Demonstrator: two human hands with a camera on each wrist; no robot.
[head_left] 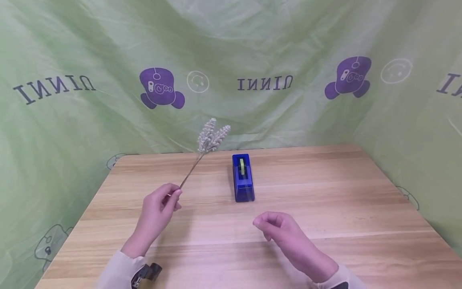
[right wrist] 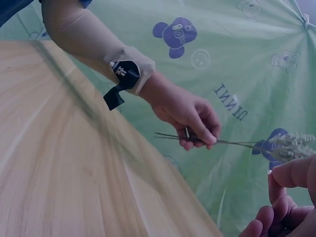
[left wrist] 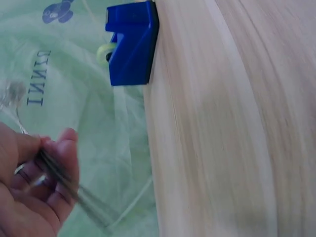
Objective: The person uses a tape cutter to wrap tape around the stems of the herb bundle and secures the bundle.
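My left hand point(head_left: 157, 212) pinches thin flower stems point(head_left: 188, 176) between thumb and fingers, above the left part of the table. Pale, fluffy flower heads point(head_left: 209, 138) top the stems, which lean up and to the right. In the left wrist view the lower stem ends point(left wrist: 91, 210) stick out below the fingers, blurred. My right hand point(head_left: 288, 239) hovers over the table at front right, thumb and index fingertip together. Between those tips the right wrist view shows a tiny whitish bit point(right wrist: 269, 172), apparently tape. A blue tape dispenser point(head_left: 244, 186) stands beyond and between both hands.
The wooden table point(head_left: 325, 180) stretches under both hands. Green printed cloth point(head_left: 231, 44) hangs behind it and at both sides. A yellow-green roll point(head_left: 242, 166) sits in the dispenser. Small black cameras point(right wrist: 126, 74) are strapped at the wrists.
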